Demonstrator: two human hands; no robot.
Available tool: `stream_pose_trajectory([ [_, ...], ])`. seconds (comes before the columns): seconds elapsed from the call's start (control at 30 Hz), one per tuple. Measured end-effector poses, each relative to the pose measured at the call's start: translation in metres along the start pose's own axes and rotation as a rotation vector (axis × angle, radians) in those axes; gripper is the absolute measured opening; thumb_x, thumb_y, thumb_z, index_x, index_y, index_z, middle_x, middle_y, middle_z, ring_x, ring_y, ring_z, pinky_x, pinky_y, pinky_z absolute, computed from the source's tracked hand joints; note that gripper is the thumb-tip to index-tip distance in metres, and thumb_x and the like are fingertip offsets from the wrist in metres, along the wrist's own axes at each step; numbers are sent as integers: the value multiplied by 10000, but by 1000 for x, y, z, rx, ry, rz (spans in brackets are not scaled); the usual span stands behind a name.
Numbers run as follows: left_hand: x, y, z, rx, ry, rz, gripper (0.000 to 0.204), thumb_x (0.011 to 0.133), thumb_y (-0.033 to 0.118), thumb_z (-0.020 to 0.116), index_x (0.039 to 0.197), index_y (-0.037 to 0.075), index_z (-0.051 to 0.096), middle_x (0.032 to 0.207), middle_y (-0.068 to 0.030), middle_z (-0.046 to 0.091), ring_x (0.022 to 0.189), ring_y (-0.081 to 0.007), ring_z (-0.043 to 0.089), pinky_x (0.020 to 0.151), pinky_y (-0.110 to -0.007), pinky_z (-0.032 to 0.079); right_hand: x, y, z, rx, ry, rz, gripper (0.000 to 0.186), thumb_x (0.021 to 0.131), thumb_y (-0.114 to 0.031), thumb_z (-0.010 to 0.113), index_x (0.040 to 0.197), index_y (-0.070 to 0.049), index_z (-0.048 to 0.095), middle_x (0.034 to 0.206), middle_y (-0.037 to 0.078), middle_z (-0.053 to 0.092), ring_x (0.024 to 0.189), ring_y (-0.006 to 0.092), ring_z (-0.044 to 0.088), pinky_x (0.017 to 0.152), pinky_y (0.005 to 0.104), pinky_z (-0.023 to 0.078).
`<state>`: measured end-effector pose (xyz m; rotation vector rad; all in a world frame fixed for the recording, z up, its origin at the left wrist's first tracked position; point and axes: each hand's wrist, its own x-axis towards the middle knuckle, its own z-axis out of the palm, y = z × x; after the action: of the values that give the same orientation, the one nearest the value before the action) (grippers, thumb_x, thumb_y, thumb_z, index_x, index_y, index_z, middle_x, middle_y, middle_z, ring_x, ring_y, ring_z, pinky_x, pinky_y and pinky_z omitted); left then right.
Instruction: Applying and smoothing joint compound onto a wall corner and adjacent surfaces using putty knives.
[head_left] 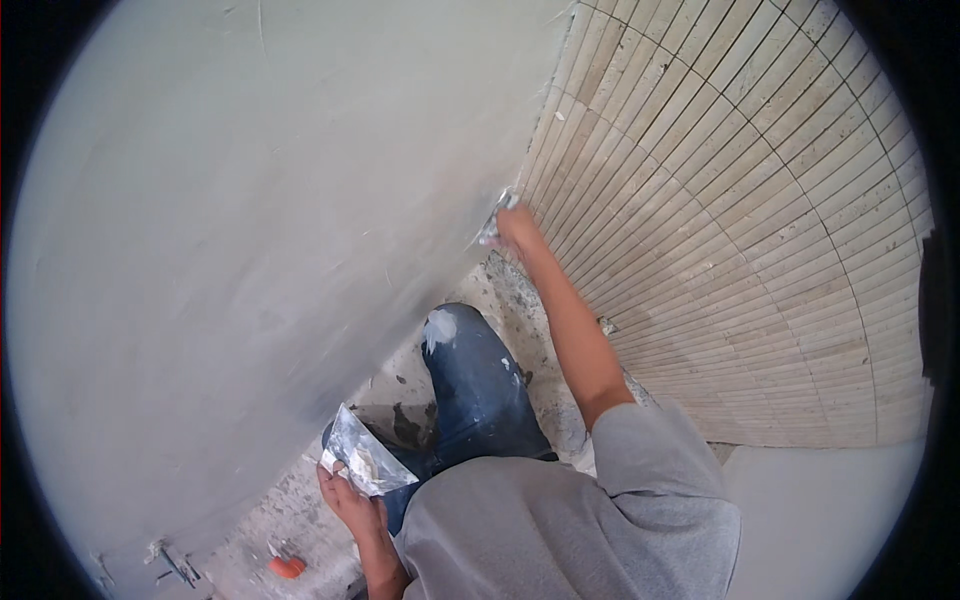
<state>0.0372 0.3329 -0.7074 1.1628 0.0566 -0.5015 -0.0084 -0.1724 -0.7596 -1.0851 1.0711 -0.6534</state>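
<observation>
My right hand (517,229) is stretched far forward, its fingers closed round a putty knife (493,222). The blade lies against the smooth grey wall (250,220), right by the corner where the slatted wall begins. Low on the left, my left hand (349,500) grips a broad metal plastering blade (372,462) with white putty on its face. That blade is held flat and tilted over my leg, a short way from the grey wall. The handles of both tools are mostly hidden by my fingers.
Narrow beige tile strips (720,220) cover the wall on the right. My bent knee (450,335) has a white smear on it and is close to the grey wall. An orange-handled tool (287,567) lies on the spattered floor (270,520); pipe ends (175,568) stick out at lower left.
</observation>
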Motion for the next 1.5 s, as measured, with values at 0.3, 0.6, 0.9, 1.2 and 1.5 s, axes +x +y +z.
stream_pose_trajectory([
  [0.3, 4, -6, 8, 12, -60, -7, 304, 998, 130, 441, 1282, 32, 490, 1133, -93, 618, 988, -208, 659, 838, -355, 560, -11, 31, -21, 129, 71, -14, 304, 941, -47, 398, 1188, 83, 518, 1049, 167, 593, 885, 309, 661, 719, 478, 633],
  [0.6, 0, -1, 19, 18, 28, -3, 257, 989, 104, 466, 1228, 25, 522, 1094, -99, 644, 951, -192, 662, 820, -336, 551, 11, 18, -6, 161, 115, -32, 311, 948, -47, 388, 1210, 37, 533, 1051, 157, 609, 860, 306, 671, 716, 455, 632],
  [0.9, 0, 1, 22, -3, -15, -14, 288, 975, 87, 420, 1241, 18, 507, 1118, -106, 630, 980, -204, 660, 849, -343, 553, 44, -12, -11, 87, 102, 12, 293, 917, -56, 481, 1143, 122, 540, 1039, 171, 597, 849, 301, 651, 684, 433, 642],
  [1.2, 6, -9, 11, 46, -85, -4, 352, 1005, 128, 397, 1335, 19, 452, 1170, -117, 609, 1034, -233, 657, 868, -375, 567, 20, -7, 7, -286, 243, -313, 234, 889, -77, 528, 993, 117, 608, 934, 179, 613, 825, 273, 653, 604, 377, 583],
  [1.5, 3, 1, 29, 16, -76, -7, 260, 1006, 103, 438, 1238, 24, 524, 1130, -93, 635, 981, -186, 656, 853, -326, 543, 16, 96, -30, -231, 300, -219, 243, 886, -83, 510, 1019, 83, 628, 942, 176, 663, 737, 244, 680, 557, 378, 566],
])
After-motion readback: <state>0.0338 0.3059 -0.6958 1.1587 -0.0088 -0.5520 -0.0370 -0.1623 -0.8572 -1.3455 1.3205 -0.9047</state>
